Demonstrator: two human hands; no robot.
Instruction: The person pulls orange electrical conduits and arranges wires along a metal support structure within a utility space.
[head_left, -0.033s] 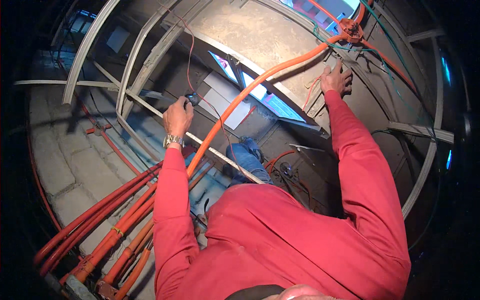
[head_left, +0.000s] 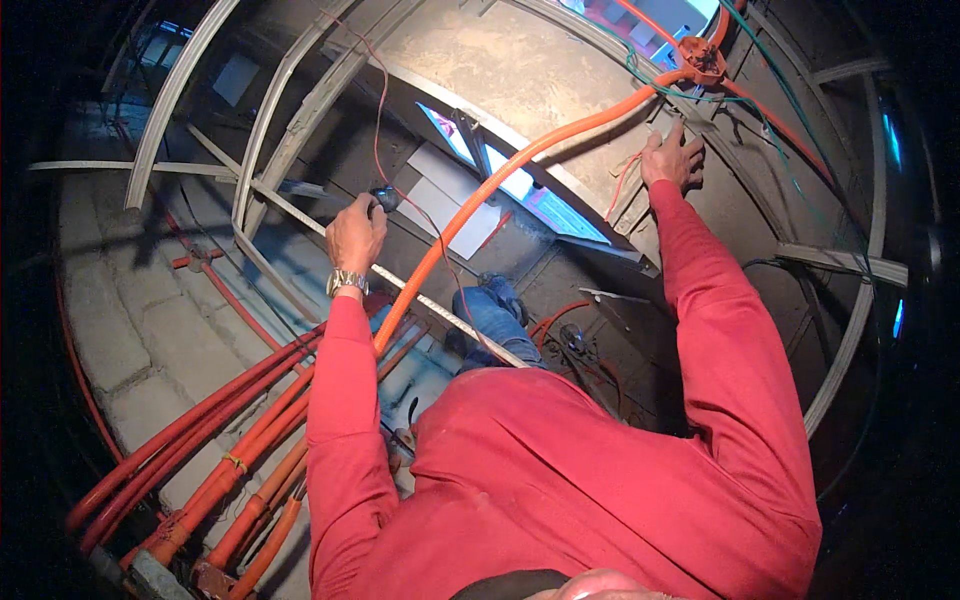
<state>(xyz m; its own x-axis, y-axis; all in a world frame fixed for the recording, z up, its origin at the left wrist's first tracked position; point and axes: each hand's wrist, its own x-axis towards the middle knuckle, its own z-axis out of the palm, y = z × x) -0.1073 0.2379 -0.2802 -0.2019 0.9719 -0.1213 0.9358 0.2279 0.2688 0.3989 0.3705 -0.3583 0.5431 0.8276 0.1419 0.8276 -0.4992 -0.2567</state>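
Hardly shifted, the outstretched left hand (head_left: 357, 238) curls around a dark object (head_left: 386, 198); right hand (head_left: 673, 163), fingers parted, hold unclear, reaches the board's (head_left: 500, 75) edge.

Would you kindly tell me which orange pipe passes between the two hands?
The thick orange pipe curving up to the orange junction box, right of the left hand; the bundled pipes run lower left.

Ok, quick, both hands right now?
Left hand: closed on a small dark rounded object.
Right hand: open, at the edge of the beige panel, nothing visibly held.
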